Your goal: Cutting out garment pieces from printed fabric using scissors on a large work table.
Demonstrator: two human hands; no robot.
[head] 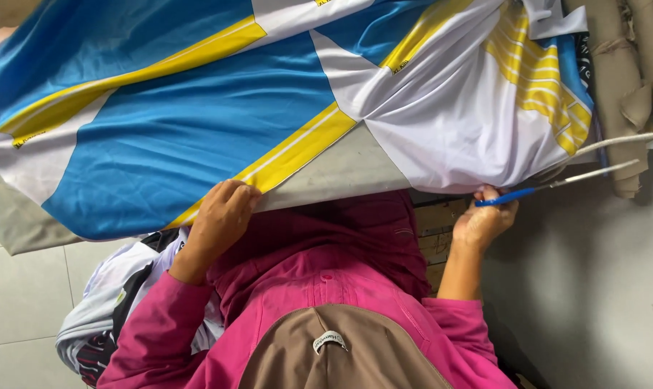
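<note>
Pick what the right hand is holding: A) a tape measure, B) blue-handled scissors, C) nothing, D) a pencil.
B: the right hand is closed around the blue handle of the scissors, whose metal blades reach out past the edge of the white fabric.

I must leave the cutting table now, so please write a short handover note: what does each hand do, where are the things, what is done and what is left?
Left hand: open, pressing flat on the yellow stripe at the near edge of the shiny blue, white and yellow printed fabric.
Right hand: shut on the blue-handled metal scissors, blades apart, beside the fabric's white corner.
The fabric lies spread over the grey table and hangs over its near edge.
Done: fabric laid out and held down.
Left: no fresh cut shows at the blades, so the cutting here seems not yet done.
</note>
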